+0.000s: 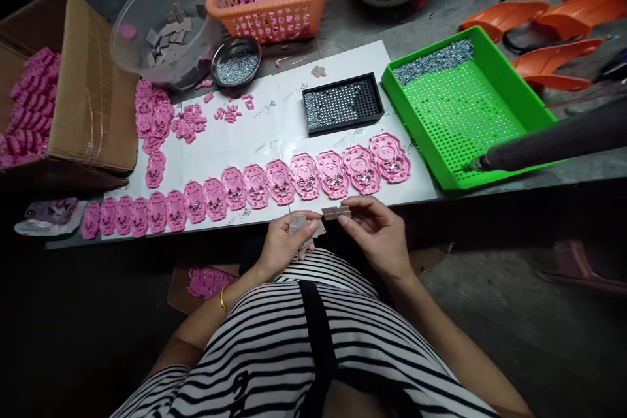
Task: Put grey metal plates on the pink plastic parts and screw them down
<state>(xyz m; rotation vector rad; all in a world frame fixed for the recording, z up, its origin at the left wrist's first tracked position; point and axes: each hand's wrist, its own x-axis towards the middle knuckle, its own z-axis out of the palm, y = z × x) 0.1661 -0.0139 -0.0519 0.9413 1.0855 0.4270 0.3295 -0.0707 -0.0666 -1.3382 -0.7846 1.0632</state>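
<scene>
My left hand (285, 245) is closed around a small stack of flat grey plates (304, 228), held over my lap just off the table edge. Between the thumb and fingers of my right hand (379, 235) is a flat grey piece (336, 212), pinched close beside that stack. In front of both hands, a long row of pink plastic shells (281, 183) lies along the table's near edge. Small metallic parts show inside many of them; their exact kind is too small to tell.
Beyond the row sit a black perforated tray (343, 103) and a green tray (453, 104) with small metal pieces. A metal bowl (236, 62), a clear tub (164, 26), an orange basket (274, 19) and a cardboard box (95, 85) stand further back. A dark rod (548, 137) crosses the green tray.
</scene>
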